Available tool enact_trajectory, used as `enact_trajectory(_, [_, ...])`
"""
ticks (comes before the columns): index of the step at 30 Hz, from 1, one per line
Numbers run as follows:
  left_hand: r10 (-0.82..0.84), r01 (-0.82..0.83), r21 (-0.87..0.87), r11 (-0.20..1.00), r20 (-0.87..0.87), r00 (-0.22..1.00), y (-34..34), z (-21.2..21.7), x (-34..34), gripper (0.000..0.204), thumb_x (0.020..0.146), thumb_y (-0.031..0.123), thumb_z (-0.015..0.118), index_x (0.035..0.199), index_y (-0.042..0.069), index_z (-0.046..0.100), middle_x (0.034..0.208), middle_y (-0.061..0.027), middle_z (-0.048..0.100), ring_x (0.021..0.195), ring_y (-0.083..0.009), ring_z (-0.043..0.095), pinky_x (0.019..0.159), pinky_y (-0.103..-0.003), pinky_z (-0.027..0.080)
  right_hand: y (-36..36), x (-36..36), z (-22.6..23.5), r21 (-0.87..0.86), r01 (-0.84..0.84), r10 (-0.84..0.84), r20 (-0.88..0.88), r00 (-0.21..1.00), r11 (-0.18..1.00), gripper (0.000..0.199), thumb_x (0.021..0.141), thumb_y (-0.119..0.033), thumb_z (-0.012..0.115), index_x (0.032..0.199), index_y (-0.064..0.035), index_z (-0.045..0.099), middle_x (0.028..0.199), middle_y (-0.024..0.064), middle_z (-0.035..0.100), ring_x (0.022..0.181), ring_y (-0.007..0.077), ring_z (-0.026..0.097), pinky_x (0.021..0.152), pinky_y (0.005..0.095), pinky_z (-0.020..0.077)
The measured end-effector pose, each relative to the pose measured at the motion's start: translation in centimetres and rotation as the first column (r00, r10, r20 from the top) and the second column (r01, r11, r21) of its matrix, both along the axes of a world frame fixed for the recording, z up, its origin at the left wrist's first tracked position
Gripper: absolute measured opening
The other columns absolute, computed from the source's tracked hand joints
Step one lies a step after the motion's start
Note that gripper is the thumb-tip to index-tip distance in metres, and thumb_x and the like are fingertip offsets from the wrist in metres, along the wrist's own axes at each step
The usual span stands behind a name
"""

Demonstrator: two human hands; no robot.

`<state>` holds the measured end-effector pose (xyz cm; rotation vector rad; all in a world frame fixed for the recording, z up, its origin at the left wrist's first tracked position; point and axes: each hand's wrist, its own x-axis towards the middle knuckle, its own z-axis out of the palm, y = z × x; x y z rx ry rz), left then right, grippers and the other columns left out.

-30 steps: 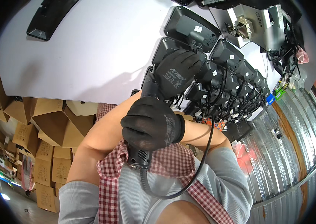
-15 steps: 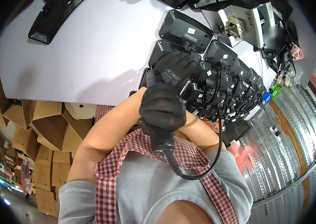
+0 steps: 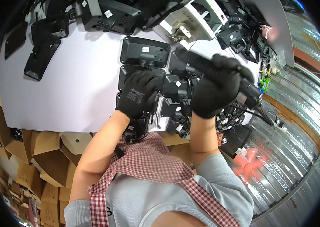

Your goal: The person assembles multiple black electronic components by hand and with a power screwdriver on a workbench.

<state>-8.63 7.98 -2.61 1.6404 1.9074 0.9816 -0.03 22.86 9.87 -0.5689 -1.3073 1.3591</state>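
Black housings (image 3: 135, 55) on white table (image 3: 76, 83)

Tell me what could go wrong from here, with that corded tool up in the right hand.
Knock: the power tool in the right hand overlaps the rows of black units in this view; lowered carelessly, it might bump or scratch one.

Snag: the tool's cord shows close to tangled wires, so it could catch.

Shift: the left hand is over closely packed units and might nudge one; contact there is hard to judge.
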Motion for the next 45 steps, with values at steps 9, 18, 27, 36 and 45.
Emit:
enact_trajectory(9, [0.0,0.002,0.037,0.999,-0.07,0.998,-0.2,0.1,0.4,0.043,0.079,0.023,0.066,0.118,0.007,0.059,0.125,-0.0129,0.057,0.118,-0.0326,0.052,0.104,-0.047,0.039,4.5,-0.8,-2.1,0.191,0.178,-0.179,-0.011,0.984,0.965,0.02,0.087,-0.004,0.06,0.105,-0.0017,0.053,0.092,0.0138,0.066,0.085,0.0215,0.065,0.082,0.0385,0.0552])
enact_trajectory(18, [0.019,-0.021,0.044,0.999,0.03,0.999,-2.8,1.8,1.7,0.053,0.08,0.021,0.064,0.13,0.011,0.054,0.13,-0.0165,0.054,0.124,-0.0348,0.049,0.108,-0.051,0.034,2.2,-0.4,-5.1,0.231,0.048,-0.179,0.588,0.789,0.972,0.017,0.087,-0.007,0.066,0.102,0.0011,0.067,0.103,0.0075,0.067,0.092,0.0178,0.064,0.078,0.0285,0.0512])
enact_trajectory(27, [0.129,-0.131,0.021,0.991,0.099,0.987,-6.9,0.0,2.7,0.057,0.085,0.031,0.062,0.135,0.006,0.05,0.139,-0.0217,0.046,0.132,-0.0388,0.04,0.11,-0.052,0.03,-7.9,0.0,-2.5,-0.197,-0.246,0.245,-0.031,0.969,0.949,0.026,0.096,-0.019,0.054,0.12,-0.0124,0.045,0.104,0.0101,0.061,0.087,0.0223,0.059,0.087,0.041,0.049])
enact_trajectory(36, [0.104,-0.109,0.015,0.994,0.207,0.973,-6.4,-1.6,2.6,0.049,0.091,0.036,0.052,0.131,0.008,0.053,0.136,-0.0179,0.049,0.13,-0.0371,0.042,0.111,-0.049,0.03,-13.2,-1.4,-5.4,0.097,-0.396,0.371,0.205,0.906,0.913,0.029,0.094,-0.022,0.058,0.114,-0.0059,0.046,0.095,0.0138,0.058,0.078,0.0211,0.055,0.073,0.0395,0.0486])
enact_trajectory(45, [0.153,-0.163,0.046,0.986,0.172,0.973,-6.6,-2.3,3.6,0.049,0.087,0.033,0.055,0.132,0.012,0.054,0.137,-0.015,0.05,0.13,-0.0342,0.044,0.11,-0.048,0.032,-14.4,0.7,-4.3,-0.093,-0.6,0.572,0.448,0.688,0.795,0.019,0.079,-0.001,0.069,0.095,-0.0038,0.061,0.088,0.0148,0.067,0.08,0.0298,0.066,0.074,0.0426,0.0537])
